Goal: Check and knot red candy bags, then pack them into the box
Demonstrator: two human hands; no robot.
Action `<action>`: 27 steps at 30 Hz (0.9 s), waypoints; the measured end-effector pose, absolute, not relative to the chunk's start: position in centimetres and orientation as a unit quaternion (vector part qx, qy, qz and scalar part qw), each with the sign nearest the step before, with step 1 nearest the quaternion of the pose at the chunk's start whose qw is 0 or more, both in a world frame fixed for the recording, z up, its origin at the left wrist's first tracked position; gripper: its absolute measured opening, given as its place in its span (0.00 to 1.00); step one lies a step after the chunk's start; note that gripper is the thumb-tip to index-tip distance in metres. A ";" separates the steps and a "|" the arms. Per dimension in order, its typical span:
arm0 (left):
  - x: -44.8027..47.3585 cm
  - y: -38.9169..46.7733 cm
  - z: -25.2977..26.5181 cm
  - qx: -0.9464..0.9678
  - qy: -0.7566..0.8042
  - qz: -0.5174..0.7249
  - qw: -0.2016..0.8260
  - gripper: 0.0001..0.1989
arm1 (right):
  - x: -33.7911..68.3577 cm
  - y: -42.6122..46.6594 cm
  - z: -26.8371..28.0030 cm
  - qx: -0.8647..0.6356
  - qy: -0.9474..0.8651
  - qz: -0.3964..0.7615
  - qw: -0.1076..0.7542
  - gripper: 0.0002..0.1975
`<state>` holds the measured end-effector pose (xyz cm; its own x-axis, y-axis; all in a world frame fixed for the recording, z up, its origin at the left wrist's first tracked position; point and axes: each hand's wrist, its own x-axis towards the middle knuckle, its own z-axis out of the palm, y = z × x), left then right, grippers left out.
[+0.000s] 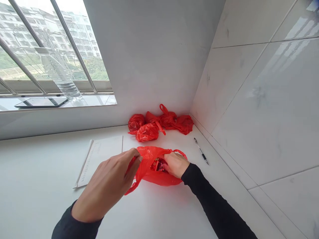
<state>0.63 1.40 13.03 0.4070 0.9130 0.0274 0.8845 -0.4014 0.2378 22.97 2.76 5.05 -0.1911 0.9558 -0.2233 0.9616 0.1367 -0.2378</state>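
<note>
Smooth white tabletop (159,215): at lower centre, the left hand (117,172) pinches a thin red plastic bag (159,179), probably soft, light, best lifted by its handles (131,189); the right hand (176,164) dips inside, grip unclear.

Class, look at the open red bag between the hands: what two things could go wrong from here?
1. The thin, translucent red plastic bag might tear where the left grip pinches its edge.
2. The small, shiny red packets could spill through the open mouth if the bag tips while the right grip reaches inside.
</note>
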 end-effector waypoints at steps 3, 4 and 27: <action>0.5 1.3 13.2 0.822 0.554 0.089 0.094 0.19 | 22.7 2.8 5.3 0.643 0.748 -0.163 0.019 0.16; 0.5 1.2 13.2 0.820 0.557 0.088 0.098 0.20 | 22.7 2.8 5.4 0.650 0.742 -0.161 0.024 0.16; 1.0 1.3 13.1 0.825 0.523 0.066 0.205 0.16 | 23.0 3.8 3.9 0.687 0.714 -0.137 0.021 0.10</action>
<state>0.96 1.33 13.14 0.4441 0.8897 -0.1057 0.8357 -0.3688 0.4069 23.05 3.75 3.89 -0.0565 0.9743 -0.2182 0.9858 0.0198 -0.1668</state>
